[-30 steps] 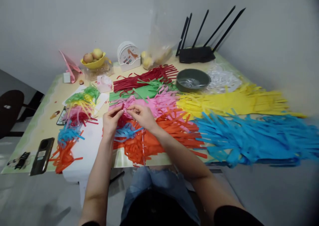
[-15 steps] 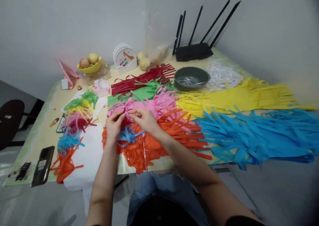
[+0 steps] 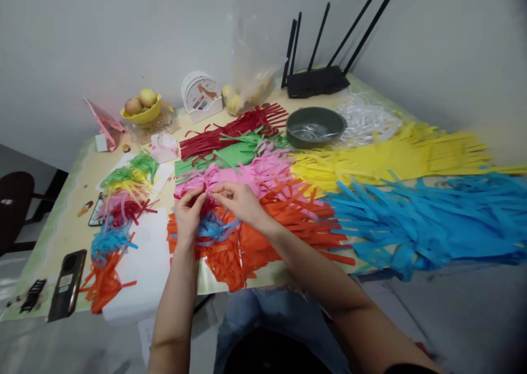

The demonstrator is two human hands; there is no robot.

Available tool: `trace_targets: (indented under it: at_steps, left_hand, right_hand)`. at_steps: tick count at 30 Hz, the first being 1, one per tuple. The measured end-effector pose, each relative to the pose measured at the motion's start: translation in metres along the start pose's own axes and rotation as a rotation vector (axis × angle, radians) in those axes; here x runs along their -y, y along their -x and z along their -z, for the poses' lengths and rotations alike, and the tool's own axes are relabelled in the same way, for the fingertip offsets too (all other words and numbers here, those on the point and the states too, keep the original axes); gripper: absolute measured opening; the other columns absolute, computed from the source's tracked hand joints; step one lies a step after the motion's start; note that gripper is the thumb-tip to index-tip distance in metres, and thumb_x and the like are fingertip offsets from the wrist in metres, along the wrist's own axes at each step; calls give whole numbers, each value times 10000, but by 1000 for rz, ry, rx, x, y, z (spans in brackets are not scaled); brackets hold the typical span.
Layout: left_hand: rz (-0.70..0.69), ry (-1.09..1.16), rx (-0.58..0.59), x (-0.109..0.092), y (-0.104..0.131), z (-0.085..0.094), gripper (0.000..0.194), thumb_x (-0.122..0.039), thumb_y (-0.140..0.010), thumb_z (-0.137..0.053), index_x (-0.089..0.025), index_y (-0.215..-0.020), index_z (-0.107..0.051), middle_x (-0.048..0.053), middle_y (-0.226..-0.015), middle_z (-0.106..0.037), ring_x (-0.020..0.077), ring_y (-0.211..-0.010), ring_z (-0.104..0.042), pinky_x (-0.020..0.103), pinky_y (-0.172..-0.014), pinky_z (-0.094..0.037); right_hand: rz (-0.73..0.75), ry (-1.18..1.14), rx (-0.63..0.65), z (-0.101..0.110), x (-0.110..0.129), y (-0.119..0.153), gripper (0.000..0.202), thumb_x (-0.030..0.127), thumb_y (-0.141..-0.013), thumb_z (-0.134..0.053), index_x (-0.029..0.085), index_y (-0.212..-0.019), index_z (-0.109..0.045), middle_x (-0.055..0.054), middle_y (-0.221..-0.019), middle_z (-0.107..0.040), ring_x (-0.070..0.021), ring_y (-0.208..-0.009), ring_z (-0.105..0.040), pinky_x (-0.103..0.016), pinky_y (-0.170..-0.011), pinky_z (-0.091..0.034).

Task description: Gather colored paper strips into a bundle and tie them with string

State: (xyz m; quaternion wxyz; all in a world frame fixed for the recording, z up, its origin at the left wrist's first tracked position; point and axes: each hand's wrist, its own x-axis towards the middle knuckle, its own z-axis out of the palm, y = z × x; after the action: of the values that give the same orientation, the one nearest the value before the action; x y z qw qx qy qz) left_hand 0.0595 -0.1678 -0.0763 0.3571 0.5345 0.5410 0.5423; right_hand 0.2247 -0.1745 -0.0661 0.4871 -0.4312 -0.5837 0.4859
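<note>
Light: indoor, muted, even; source out of view. Wall [image 3: 164,28]: flat grey, dimmer toward the upper corners. Floor [image 3: 20,289]: pale sheen, lower left. Shadows: soft-edged, faint behind the router [image 3: 317,82]. Glare: small highlights on the clear bag [image 3: 257,55] and inside the green bowl [image 3: 316,144]. Focus: moderate; dark red strip [image 3: 205,187] at the left hand [image 3: 188,213] and right hand [image 3: 242,202] too small for detail. Blue fringe [image 3: 489,217]: smeared, far right. Distortion: wide-angle, edges stretched; dark blurred border, right.
</note>
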Motion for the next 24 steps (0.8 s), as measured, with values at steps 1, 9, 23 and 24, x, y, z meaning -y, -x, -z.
trace_targets:
  at_steps: [1, 9, 23, 24]
  left_hand:
    - [-9, -6, 0, 0, 0, 0, 293, -377, -707, -823, -184, -926, -804, 72, -933, -787, 195, -879, -716, 339, -878, -561]
    - [-284, -281, 88, 0, 5, 3, 178, -331, -841, -717, -197, -939, -781, 59, -935, -773, 184, -863, -711, 327, -844, -547]
    - [-424, -1032, 432, -44, 39, 9, 109, -234, -925, -626, -190, -941, -725, 82, -941, -744, 241, -960, -658, 397, -919, -447]
    - [-394, -1025, 508, -44, 37, 14, 107, -236, -919, -633, -195, -927, -731, 76, -942, -745, 234, -958, -659, 383, -917, -453]
  right_hand:
    - [-3, 4, 1, 0, 0, 0, 297, 427, -839, -627, 140, -853, -703, 32, -571, -525, -97, -515, -423, -214, -500, -301]
    - [-53, -11, 0, 2, 4, 0, 271, 357, -830, -630, 141, -986, -681, 62, -557, -553, -95, -509, -484, -222, -554, -377]
    - [-198, -420, -79, 11, 1, -1, 349, 416, -624, -829, 199, -767, -595, 57, -565, -597, -70, -417, -484, -168, -363, -334]
    - [-170, -489, -170, 12, 2, 0, 354, 417, -638, -823, 208, -781, -575, 55, -595, -616, -65, -424, -490, -157, -357, -328]
